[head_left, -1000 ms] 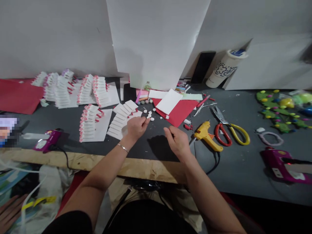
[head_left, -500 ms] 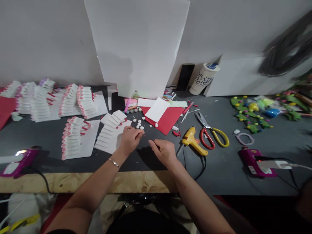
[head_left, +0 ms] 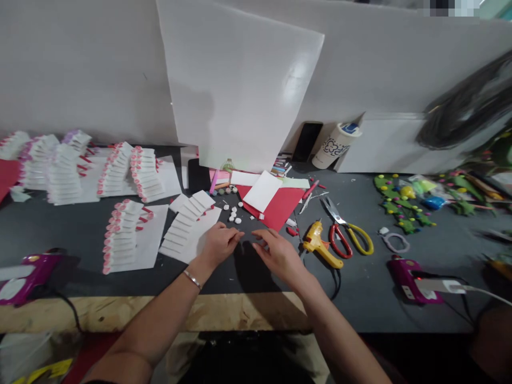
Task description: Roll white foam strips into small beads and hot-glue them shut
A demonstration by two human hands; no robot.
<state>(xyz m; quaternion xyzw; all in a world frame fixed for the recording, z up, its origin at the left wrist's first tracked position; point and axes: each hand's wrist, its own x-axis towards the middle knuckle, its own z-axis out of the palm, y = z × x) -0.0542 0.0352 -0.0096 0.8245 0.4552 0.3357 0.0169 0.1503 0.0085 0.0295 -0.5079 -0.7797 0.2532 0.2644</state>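
My left hand (head_left: 220,243) is pinched closed just right of a white card with stepped strips (head_left: 182,229); what its fingers hold, if anything, is too small to make out. Facing it, my right hand (head_left: 276,250) has its thumb and fingers apart with nothing visible between them. Several small white balls (head_left: 234,214) lie on the dark table beyond my left hand. Behind both hands, a white card (head_left: 263,191) rests on red paper (head_left: 280,209). A finished-looking card with pink-edged strips (head_left: 124,240) lies farther left.
A yellow glue gun (head_left: 319,244) and large scissors (head_left: 344,226) lie right of my right hand. A cup (head_left: 334,146) and phone (head_left: 307,141) stand at the back. Purple power strips (head_left: 414,280) sit at both sides. Green decorations (head_left: 400,200) lie at the right.
My right hand has opened its thumb and fingers, which were curled together. My left hand stays pinched. The camera view has tilted up slightly.
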